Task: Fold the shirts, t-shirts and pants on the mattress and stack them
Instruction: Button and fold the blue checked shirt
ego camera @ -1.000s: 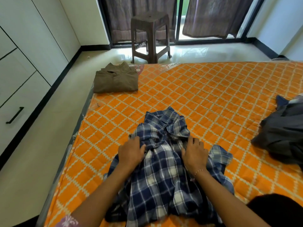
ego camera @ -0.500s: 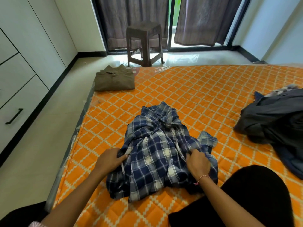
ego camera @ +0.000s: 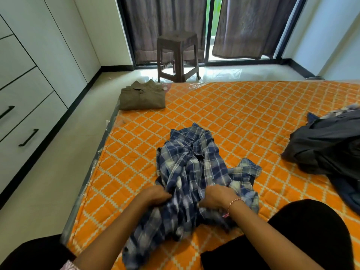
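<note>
Your left hand (ego camera: pixel 155 195) and right hand (ego camera: pixel 218 198) both have their fingers curled into the bunched near part of the blue plaid shirt (ego camera: pixel 194 172), which lies crumpled near the middle of the orange mattress (ego camera: pixel 243 117). It looks light, soft and limp, so it will sag and crease wherever unsupported; better to take it by the shoulder seams or collar. A folded olive shirt (ego camera: pixel 142 96) sits at the far left corner, dark clothes (ego camera: pixel 327 145) heaped at right
</note>
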Action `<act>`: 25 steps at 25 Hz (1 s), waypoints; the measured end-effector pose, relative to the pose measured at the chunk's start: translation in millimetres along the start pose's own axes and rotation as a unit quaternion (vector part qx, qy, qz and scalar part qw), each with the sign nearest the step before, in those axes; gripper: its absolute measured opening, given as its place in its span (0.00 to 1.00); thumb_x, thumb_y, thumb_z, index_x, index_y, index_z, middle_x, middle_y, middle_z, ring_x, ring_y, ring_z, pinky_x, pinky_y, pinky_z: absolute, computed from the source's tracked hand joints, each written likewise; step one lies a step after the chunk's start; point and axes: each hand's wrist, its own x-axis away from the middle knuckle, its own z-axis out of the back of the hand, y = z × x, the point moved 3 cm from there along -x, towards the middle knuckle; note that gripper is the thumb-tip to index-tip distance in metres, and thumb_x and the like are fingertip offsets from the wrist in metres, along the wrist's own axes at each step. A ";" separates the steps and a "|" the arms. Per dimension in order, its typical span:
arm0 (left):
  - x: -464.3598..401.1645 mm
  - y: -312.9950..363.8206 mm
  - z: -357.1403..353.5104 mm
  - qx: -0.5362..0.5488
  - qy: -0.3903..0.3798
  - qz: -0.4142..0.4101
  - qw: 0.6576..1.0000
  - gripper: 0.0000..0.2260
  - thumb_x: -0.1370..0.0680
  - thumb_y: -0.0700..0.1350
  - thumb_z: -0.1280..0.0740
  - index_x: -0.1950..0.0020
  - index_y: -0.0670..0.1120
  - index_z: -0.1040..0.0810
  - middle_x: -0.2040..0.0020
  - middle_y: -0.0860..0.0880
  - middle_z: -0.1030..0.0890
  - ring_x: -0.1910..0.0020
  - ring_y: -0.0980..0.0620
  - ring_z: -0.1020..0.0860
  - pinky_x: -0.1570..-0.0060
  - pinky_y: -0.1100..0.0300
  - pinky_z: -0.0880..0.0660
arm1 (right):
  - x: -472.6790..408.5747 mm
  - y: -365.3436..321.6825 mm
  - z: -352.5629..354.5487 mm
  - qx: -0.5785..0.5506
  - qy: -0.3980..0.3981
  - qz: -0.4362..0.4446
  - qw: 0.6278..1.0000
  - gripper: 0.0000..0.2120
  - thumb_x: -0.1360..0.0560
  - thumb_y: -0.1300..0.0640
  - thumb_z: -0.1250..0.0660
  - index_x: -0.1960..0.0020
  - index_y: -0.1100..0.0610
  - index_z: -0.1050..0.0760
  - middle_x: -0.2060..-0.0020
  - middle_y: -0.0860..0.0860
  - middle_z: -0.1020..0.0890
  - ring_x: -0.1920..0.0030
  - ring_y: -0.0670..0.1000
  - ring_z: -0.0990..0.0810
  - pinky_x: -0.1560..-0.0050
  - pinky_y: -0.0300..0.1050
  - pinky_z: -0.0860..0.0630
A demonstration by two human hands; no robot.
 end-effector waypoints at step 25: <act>-129.8 42.0 28.5 0.263 0.205 -0.045 0.942 0.03 0.22 0.37 0.35 0.54 0.42 0.23 0.68 0.44 0.19 0.72 0.49 0.21 0.68 0.56 0.21 | -127.1 23.1 41.2 -0.096 0.303 -0.031 0.948 0.14 0.23 0.47 0.36 0.56 0.58 0.27 0.59 0.53 0.23 0.56 0.55 0.23 0.61 0.47 0.25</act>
